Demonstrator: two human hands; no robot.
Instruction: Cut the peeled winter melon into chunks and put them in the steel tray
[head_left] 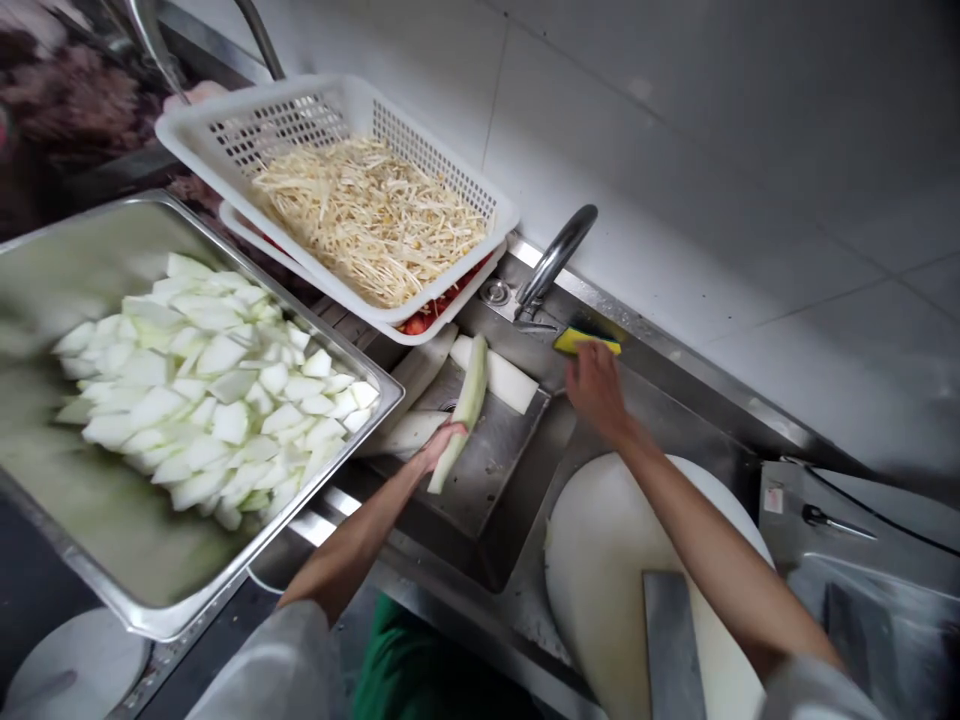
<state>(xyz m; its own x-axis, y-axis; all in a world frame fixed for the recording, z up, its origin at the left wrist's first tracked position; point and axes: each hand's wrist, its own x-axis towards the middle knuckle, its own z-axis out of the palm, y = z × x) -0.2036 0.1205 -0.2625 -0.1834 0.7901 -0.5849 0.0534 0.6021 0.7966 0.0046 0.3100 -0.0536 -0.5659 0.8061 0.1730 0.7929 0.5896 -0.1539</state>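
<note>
In the sink (517, 500), my left hand (441, 445) is closed around a long, pale green peeled gourd piece (469, 400), held at a slant. Around it in the basin lie more pale peeled gourd pieces, including a white one (510, 375) behind it. My right hand (596, 385) reaches to the back ledge by the faucet (559, 255), its fingers on a yellow sponge (577, 340) with a dark green side. Those fingers look closed on the sponge's near edge, though the fingertips are partly hidden.
A steel pan (150, 600) of sliced pale gourd stands left. A white basket (232, 170) of bean sprouts rests at the back, over another container with red pieces (431, 320). On the right, a round cutting board (577, 540) carries a wide metal blade (673, 640).
</note>
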